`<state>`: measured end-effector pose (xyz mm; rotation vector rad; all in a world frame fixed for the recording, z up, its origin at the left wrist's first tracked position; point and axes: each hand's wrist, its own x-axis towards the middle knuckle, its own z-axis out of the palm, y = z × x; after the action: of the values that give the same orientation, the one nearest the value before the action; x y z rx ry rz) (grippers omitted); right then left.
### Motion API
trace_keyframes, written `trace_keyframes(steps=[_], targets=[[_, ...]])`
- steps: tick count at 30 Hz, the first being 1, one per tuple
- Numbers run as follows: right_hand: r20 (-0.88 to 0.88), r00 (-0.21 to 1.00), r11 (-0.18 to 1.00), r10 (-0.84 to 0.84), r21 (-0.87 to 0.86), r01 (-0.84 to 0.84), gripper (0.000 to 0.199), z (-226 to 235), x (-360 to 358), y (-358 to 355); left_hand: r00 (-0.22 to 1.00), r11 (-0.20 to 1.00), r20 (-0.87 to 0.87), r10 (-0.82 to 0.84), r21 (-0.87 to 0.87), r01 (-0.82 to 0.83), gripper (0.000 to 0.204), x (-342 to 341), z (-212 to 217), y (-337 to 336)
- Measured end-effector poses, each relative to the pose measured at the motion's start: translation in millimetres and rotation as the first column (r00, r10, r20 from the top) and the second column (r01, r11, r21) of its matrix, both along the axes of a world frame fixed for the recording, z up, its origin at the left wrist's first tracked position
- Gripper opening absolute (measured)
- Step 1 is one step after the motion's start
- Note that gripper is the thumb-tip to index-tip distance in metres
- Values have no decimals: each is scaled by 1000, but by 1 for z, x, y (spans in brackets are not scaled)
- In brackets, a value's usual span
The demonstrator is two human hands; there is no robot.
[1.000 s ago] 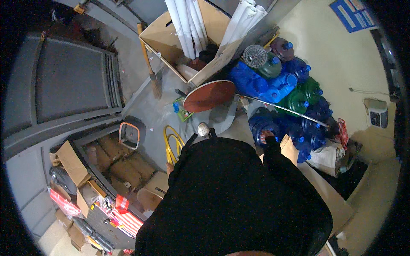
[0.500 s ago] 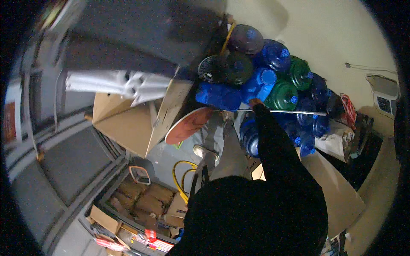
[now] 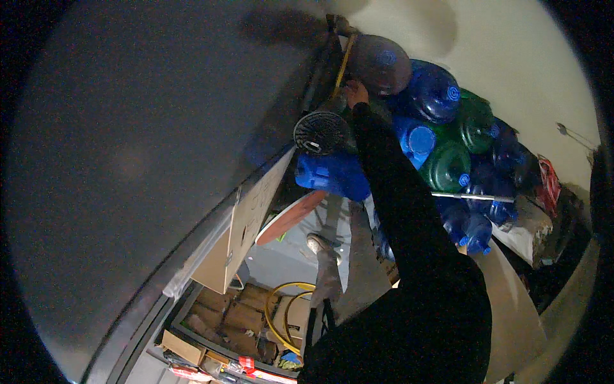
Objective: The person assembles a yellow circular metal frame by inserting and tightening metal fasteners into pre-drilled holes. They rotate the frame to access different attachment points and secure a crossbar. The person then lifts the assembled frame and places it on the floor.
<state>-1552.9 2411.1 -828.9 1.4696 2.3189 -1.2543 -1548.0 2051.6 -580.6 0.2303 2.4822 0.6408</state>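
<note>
My right hand [image 3: 357,94] reaches far forward, past a stack of large water bottles. It is beside the lower part of a yellow stick [image 3: 345,64] and just below a dark purplish bottle [image 3: 381,64]. The fingers look bent, but it is too dim to tell whether they grip the stick. A black mesh basket [image 3: 322,132] sits nearer to me, left of my sleeve. Below it lies a blue bottle [image 3: 329,175]. To the right of the arm are a bright blue bottle [image 3: 419,142] and a green bottle [image 3: 446,166]. My left hand is out of view.
A pale bar [image 3: 473,196] crosses the bottles at right. Open cardboard [image 3: 246,224] and a round reddish board [image 3: 291,217] stand at left, against a large dark panel [image 3: 141,128]. A yellow hoop [image 3: 272,304] lies near my feet. Cardboard [image 3: 518,301] leans at lower right.
My right hand has left the pale bar by the bottles and moved forward and left to the yellow stick. The view has shifted, and the dark panel fills more of the left side.
</note>
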Motion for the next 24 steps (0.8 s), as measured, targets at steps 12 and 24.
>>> trace_keyframes(steps=[12, 24], targets=[[234, 967, 995, -98, -10, 103, 52, -101, -77, -11, 1000, 1000, -9, 25, 10, -25, 82, -16, -21, 38], [10, 937, 936, -349, 60, 348, 55, -71, -39, 2, 1000, 1000, -14, 9, -10, -9, 87, 14, -1, 10]])
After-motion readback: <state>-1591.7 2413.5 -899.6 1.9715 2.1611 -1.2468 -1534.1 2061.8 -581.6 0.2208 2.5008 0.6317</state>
